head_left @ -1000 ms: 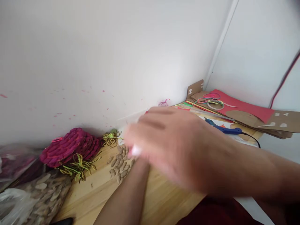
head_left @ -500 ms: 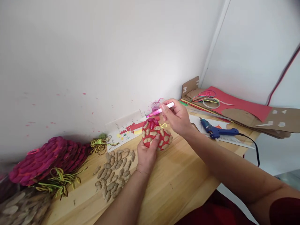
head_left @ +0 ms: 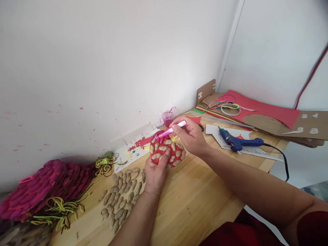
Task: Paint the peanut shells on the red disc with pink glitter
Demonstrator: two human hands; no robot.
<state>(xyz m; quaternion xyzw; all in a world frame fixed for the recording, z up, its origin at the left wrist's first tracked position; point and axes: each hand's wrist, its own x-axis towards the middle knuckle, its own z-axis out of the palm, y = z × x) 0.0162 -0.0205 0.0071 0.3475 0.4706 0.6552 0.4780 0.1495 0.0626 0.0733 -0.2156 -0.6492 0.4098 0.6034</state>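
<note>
My left hand (head_left: 155, 172) grips the near edge of a round red disc (head_left: 167, 151) covered with glued peanut shells, holding it on the wooden table (head_left: 189, 201). My right hand (head_left: 191, 135) pinches a thin pink brush (head_left: 171, 130), its tip touching the pink-painted shells at the disc's top. A small cup of pink paint (head_left: 167, 118) stands just behind, against the wall.
Several loose peanut shells (head_left: 123, 198) lie left of my left hand. A pile of magenta painted discs with yellow strings (head_left: 48, 188) sits far left. A blue glue gun (head_left: 237, 140) with a black cord lies right, with red paper and cardboard (head_left: 261, 114) behind.
My right hand swept from in front of the camera to the disc, and the brush tip has come down onto the shells. The view has shifted slightly.
</note>
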